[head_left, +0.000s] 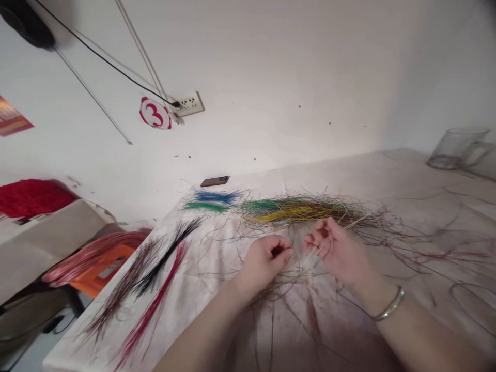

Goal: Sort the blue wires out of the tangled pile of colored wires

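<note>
My left hand (pixel 265 261) is curled into a loose fist over the white table cloth (pixel 217 268), gripping a few thin wires. My right hand (pixel 335 248) is beside it, fingers pinched on pale thin wires that run between the two hands. A metal bangle (pixel 389 306) sits on my right wrist. Just beyond the hands lies a tangled heap of mixed yellow, green and red wires (pixel 306 209).
Sorted bundles lie on the cloth: blue wires (pixel 215 196), green wires (pixel 205 206), black wires (pixel 170 253), red wires (pixel 155 305), dark red wires (pixel 124 287). A phone (pixel 215 181) lies farther back. An orange stool (pixel 101 266) with pink wire coils is at left. A clear container (pixel 455 149) is at far right.
</note>
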Demonstrator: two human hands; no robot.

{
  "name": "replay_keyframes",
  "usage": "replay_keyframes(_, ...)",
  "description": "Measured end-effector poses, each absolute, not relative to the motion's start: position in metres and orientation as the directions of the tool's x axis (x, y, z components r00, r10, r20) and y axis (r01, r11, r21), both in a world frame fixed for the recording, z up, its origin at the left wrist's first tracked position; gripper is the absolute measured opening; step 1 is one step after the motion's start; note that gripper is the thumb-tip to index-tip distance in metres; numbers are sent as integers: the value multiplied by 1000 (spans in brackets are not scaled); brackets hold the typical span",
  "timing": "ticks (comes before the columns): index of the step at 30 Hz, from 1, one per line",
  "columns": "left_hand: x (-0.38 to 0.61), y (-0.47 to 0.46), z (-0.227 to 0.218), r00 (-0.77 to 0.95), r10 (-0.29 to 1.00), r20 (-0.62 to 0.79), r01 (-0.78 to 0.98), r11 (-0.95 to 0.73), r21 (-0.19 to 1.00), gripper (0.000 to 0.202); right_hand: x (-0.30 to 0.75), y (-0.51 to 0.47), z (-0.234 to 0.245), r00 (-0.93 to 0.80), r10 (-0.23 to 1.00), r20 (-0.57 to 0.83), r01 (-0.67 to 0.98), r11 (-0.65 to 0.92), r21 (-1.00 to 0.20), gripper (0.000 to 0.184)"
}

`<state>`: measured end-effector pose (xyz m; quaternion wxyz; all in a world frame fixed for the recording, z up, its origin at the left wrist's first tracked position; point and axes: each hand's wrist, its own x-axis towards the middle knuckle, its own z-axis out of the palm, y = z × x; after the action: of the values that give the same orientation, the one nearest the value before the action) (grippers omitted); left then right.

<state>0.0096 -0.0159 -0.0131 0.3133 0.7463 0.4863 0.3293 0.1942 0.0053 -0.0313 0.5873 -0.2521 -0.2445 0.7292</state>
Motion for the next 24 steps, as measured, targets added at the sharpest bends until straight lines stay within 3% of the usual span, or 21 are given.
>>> replay_keyframes(4, -17, 0, -11, 60, 961, 271, 669, -240, 704, 20, 212, 14, -30, -176, 955, -241, -865, -267, -425, 24)
replay_keyframes(8, -45, 20, -19, -98, 956, 276, 863, -56, 503, 23, 224, 19, -31, -185, 944, -271, -894, -277, -353, 22)
replay_keyframes(17, -51, 27, -38, 40, 986, 164, 948, -89, 305, 33, 218, 15, -30, -204, 925, -320, -894, -310, -323, 23)
replay_keyframes(24, -43, 26, -35, 147, 976, 163, 933, -191, 304, 32, 217, 14, -27, -229, 914, -335, -888, -337, -312, 22)
